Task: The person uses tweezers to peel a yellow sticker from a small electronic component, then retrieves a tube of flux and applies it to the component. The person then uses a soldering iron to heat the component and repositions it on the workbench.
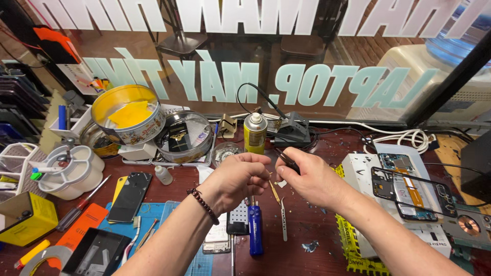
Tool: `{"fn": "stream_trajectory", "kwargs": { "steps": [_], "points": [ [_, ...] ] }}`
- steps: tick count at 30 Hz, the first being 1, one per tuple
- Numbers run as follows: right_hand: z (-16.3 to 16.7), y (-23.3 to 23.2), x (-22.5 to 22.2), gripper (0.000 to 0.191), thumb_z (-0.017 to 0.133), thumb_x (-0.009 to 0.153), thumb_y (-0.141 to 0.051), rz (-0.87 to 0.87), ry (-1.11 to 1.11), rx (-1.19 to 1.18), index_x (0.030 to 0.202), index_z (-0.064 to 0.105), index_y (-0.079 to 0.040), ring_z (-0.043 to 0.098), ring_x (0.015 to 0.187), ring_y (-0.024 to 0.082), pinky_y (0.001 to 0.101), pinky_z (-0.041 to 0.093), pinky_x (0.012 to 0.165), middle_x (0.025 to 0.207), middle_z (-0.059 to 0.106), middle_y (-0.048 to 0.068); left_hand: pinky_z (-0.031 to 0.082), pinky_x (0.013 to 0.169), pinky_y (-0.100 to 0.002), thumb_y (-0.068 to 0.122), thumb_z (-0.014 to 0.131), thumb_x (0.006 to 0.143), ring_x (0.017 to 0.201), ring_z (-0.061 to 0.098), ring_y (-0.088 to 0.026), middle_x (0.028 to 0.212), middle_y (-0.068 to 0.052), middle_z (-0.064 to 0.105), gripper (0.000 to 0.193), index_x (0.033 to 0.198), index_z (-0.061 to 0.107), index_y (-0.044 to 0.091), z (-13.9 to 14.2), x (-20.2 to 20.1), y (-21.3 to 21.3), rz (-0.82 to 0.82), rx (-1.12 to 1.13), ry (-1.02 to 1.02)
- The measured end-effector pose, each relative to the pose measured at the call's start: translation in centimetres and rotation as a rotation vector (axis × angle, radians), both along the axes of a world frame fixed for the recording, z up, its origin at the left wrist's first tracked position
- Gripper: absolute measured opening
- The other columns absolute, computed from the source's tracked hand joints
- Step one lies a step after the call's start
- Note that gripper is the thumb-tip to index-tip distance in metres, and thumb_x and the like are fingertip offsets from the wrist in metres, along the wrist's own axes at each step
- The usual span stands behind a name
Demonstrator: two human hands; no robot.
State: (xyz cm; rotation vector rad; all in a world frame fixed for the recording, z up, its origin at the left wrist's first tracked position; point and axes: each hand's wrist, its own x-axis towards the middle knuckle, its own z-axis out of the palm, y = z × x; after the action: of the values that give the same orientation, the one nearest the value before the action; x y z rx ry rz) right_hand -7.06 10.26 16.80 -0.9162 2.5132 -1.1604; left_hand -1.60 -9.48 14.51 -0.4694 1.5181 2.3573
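My left hand (239, 179), with a dark bead bracelet on the wrist, is curled with its fingertips pinched together over the middle of the bench; what it pinches is too small to make out. My right hand (312, 179) faces it and grips a thin dark tool (286, 159) whose tip points toward the left hand's fingers. Below the hands lie metal tweezers (284, 220), a blue-handled screwdriver (255, 230) and a phone board (218, 237).
A yellow spray can (254, 134) and a soldering iron stand (292, 130) sit behind the hands. Round tins (128, 115) and a white parts organiser (69, 171) are at the left. A black phone (129, 197) lies at front left, an opened phone frame (409, 189) at right.
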Motion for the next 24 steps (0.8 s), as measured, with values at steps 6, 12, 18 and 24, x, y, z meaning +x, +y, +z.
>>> {"fn": "stream_trajectory", "kwargs": {
  "steps": [6,12,18,24],
  "points": [
    [1.3,-5.1,1.7,0.021,0.072,0.084,-0.016,0.073,-0.011,-0.197,0.101,0.071,-0.005,0.066,0.08,0.007,0.0279,0.056,0.072,0.085,0.073,0.001,0.057,0.057,-0.027,-0.005,0.072,0.08,0.065,0.069,-0.015,0.086,-0.009,0.071,0.034,0.113,0.066,0.0,0.5,1.4,-4.6,-0.007,-0.005,0.034],
    [2.3,-12.6,4.3,0.022,0.073,0.084,-0.016,0.01,-0.028,-0.079,0.103,0.074,-0.006,0.062,0.076,0.007,0.028,0.053,0.069,0.08,0.071,0.002,0.058,0.056,-0.027,-0.006,0.073,0.081,0.064,0.068,-0.015,0.088,-0.011,0.071,0.034,0.114,0.067,-0.001,0.3,3.4,-11.9,-0.015,0.021,0.021],
    [1.4,-23.8,8.4,0.02,0.069,0.084,-0.012,-0.015,-0.022,-0.058,0.103,0.07,-0.004,0.064,0.078,0.01,0.0293,0.055,0.069,0.082,0.07,0.006,0.057,0.054,-0.027,-0.006,0.071,0.081,0.063,0.067,-0.016,0.086,-0.01,0.07,0.031,0.111,0.064,0.0,-0.2,6.5,-22.7,-0.031,-0.071,-0.011],
    [-0.8,-34.8,12.2,0.022,0.065,0.085,-0.008,0.026,0.002,-0.087,0.107,0.067,-0.004,0.068,0.083,0.013,0.029,0.056,0.075,0.088,0.073,0.006,0.055,0.052,-0.024,-0.001,0.068,0.083,0.06,0.063,-0.012,0.08,-0.006,0.068,0.02,0.103,0.066,0.001,-1.2,10.2,-33.4,-0.08,-0.165,-0.014]
  ]
}}
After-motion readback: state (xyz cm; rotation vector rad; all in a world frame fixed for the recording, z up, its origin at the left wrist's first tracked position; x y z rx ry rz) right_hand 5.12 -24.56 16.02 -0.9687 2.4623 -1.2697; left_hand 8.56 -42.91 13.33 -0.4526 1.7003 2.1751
